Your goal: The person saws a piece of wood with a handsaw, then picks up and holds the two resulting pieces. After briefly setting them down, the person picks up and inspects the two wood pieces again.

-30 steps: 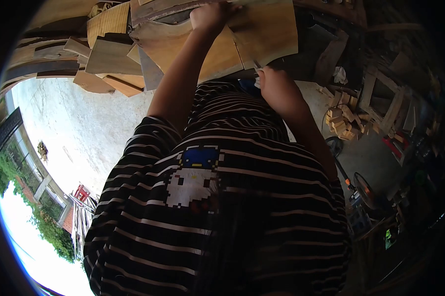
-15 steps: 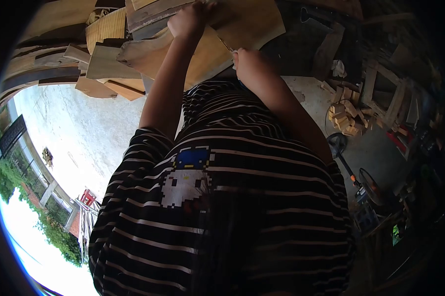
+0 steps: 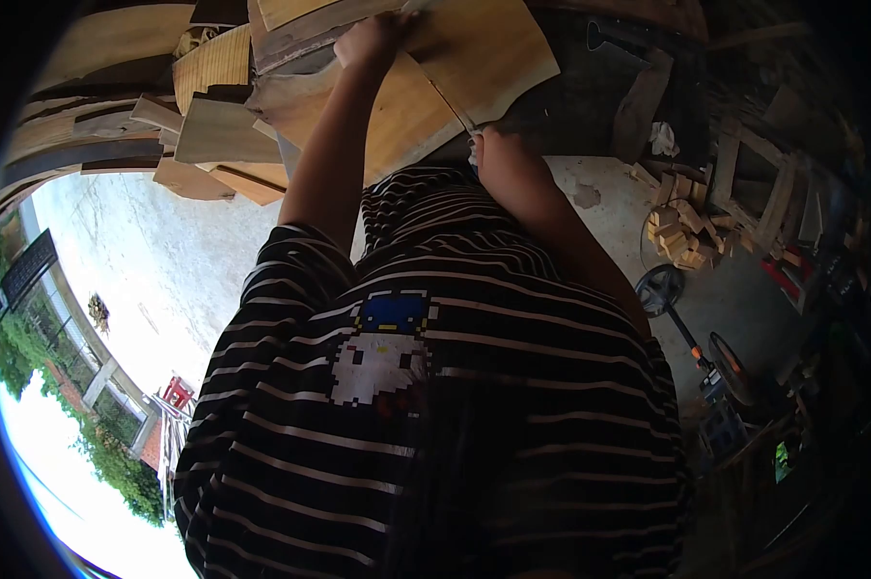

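Observation:
A broad, pale wooden board (image 3: pixel 387 116) with an uneven edge lies at the top of the view. My left hand (image 3: pixel 370 41) is on its far part, fingers curled and partly hidden, holding it. Near the board's front edge, my right hand (image 3: pixel 501 159) is closed round the end of a thin, narrow tool. This looks like a hand saw (image 3: pixel 449 101) seen edge-on, its blade running across the board towards my left hand. The handle is mostly covered by my fingers.
Several boards and offcuts (image 3: pixel 225 130) are stacked at the upper left. A heap of small wood blocks (image 3: pixel 681 227) lies on the concrete floor (image 3: pixel 155 251) at right, near a wheeled tool (image 3: pixel 691 333) with orange parts. Wooden frames (image 3: pixel 773 198) stand farther right.
My right hand has drawn back towards my body and slightly right, and more of the thin blade shows. My left hand stays on the board; the whole view has shifted slightly.

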Action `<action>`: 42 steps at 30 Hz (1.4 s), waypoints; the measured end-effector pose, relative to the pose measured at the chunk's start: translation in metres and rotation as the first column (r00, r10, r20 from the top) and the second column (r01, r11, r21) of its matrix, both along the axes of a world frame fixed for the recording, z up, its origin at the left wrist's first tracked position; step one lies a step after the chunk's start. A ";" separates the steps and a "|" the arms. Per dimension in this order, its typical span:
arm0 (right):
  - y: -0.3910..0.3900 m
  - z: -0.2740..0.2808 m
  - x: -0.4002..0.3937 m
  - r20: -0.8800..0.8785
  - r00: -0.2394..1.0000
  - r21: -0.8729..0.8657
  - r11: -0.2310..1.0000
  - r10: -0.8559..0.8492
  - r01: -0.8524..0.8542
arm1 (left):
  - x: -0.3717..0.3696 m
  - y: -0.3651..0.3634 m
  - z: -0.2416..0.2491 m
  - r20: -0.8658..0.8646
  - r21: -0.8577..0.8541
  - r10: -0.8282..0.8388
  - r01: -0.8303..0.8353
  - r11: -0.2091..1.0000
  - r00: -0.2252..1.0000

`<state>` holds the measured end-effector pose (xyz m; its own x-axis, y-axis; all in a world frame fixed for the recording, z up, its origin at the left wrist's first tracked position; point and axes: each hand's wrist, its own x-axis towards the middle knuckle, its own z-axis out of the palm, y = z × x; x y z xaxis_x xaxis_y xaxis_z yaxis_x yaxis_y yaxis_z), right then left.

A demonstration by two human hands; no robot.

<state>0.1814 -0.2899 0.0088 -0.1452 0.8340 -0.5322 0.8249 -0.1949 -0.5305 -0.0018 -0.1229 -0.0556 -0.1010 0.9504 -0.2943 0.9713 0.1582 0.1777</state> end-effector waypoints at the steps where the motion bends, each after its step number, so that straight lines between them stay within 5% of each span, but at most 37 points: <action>1: -0.002 0.008 0.002 0.000 1.000 -0.008 1.000 0.027 -0.027 | -0.002 0.000 -0.001 -0.006 0.001 -0.004 0.004 1.000 1.000; 5: -0.003 0.021 0.001 -0.002 0.999 -0.016 0.999 0.052 -0.052 | -0.004 -0.001 -0.001 -0.031 -0.008 0.025 -0.025 1.000 0.999; 11: 0.028 -0.037 -0.016 -0.031 0.999 0.108 0.994 -0.017 0.020 | 0.000 -0.007 0.010 -0.043 -0.015 0.010 -0.010 1.000 0.999; 16: 0.003 0.030 -0.001 0.007 0.998 0.034 0.998 0.057 -0.057 | -0.003 -0.007 0.007 -0.034 -0.012 0.020 -0.020 1.000 0.999; 23: 0.027 -0.018 -0.022 -0.025 0.999 0.063 0.997 0.046 -0.045 | 0.009 -0.010 0.016 -0.040 0.006 0.008 -0.007 1.000 0.999; 32: 0.001 0.006 0.000 0.025 0.998 -0.001 0.999 0.052 -0.052 | -0.014 -0.006 0.003 -0.064 -0.093 0.094 -0.100 0.991 0.994; 35: 0.026 -0.026 -0.020 -0.126 0.992 0.096 0.995 -0.018 0.030 | -0.010 -0.006 0.002 -0.111 0.011 0.046 -0.045 0.999 0.993; 37: 0.033 -0.021 -0.028 -0.008 0.997 0.116 0.990 0.076 -0.075 | -0.008 -0.007 0.008 -0.115 -0.034 0.040 -0.044 0.998 0.993; 41: 0.005 0.016 0.003 -0.042 0.995 0.084 0.992 0.093 -0.089 | 0.005 -0.004 0.020 -0.049 -0.091 0.043 -0.047 0.995 0.998; 42: 0.000 0.033 0.011 -0.007 0.996 -0.023 0.996 0.086 -0.086 | 0.003 -0.003 0.018 -0.031 -0.093 0.035 -0.038 0.995 0.999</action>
<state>0.1920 -0.2895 0.0414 -0.2191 0.8056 -0.5504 0.8360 -0.1358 -0.5316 0.0015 -0.1254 -0.0377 -0.1451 0.9144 -0.3778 0.9691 0.2084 0.1322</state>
